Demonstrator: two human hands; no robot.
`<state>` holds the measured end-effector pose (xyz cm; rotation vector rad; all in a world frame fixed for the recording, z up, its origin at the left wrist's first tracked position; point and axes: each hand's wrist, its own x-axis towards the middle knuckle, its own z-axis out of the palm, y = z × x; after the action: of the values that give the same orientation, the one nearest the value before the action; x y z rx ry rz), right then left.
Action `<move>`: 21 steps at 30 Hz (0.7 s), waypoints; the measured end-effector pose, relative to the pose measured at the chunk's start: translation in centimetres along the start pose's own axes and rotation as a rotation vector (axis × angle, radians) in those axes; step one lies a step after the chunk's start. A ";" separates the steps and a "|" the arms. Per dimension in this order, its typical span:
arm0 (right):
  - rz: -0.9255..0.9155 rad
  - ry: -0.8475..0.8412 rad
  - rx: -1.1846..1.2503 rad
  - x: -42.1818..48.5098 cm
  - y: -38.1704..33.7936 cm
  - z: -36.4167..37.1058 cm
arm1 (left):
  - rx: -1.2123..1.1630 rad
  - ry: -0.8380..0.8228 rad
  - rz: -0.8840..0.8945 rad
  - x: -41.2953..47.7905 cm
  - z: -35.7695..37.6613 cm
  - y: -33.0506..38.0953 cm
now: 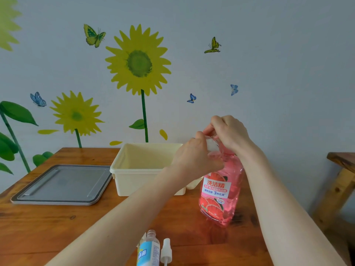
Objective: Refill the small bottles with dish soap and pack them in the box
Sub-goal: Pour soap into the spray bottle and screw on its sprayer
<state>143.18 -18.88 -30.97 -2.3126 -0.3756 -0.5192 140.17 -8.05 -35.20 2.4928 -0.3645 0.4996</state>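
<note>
- The left hand [194,156] is reaching up from the lower left with the forearm stretched across the bench [57,227]. Its fingers are curling round the neck of the dish soap bottle [221,194], with the thumb pressing near the clear top.
- The right hand [228,133] is coming in from the right, sitting above the left one with the wrist bent downward. Its fingers are bunching together and pinching the bottle's clear top from above.
- One dish soap bottle is standing upright on the bench, pink and see-through, just to the right of the box [146,169].
- One cream box is sitting open behind the left forearm, near the wall.
- One grey tray [61,185] is lying flat to the left of the box, touching or almost touching its corner.
- One small bottle [149,248] is showing at the bottom edge, uncapped, with a blue label.
- One white spray head [166,250] is lying just beside its right side.
- Whether a second small bottle is hiding behind the first, I cannot tell.
</note>
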 end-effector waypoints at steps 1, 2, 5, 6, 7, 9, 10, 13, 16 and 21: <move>0.002 -0.019 -0.025 0.0 -0.2 -0.1 | 0.003 -0.013 0.003 -0.1 -0.2 0.1; 0.003 -0.039 -0.045 0.2 -0.4 -0.3 | 0.003 -0.024 0.006 -0.1 -0.5 0.2; 0.018 -0.060 -0.023 0.7 -1.1 -1.2 | 0.012 -0.009 0.019 0.3 -1.5 0.7; 0.021 -0.054 -0.013 0.9 -1.1 -1.3 | 0.019 0.002 0.024 0.4 -1.7 0.8; 0.021 -0.044 -0.015 0.9 -1.0 -1.2 | 0.024 0.007 0.026 0.5 -1.6 0.8; 0.002 -0.018 -0.040 0.7 -0.5 -0.7 | 0.013 0.010 0.018 0.4 -0.9 0.5; -0.008 -0.007 -0.053 0.6 -0.2 -0.4 | 0.003 0.012 0.013 0.3 -0.4 0.2; -0.010 0.018 -0.042 0.2 0.3 0.2 | -0.009 0.018 0.006 0.1 0.2 -0.1; -0.016 0.004 -0.042 0.2 0.3 0.2 | -0.018 0.010 0.005 -0.1 0.0 0.0; 0.013 -0.081 -0.006 0.9 -1.1 -1.2 | -0.049 -0.003 0.029 0.0 -1.5 0.5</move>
<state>143.22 -18.89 -29.17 -2.3455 -0.3981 -0.4221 139.60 -7.60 -33.81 2.4442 -0.4103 0.4930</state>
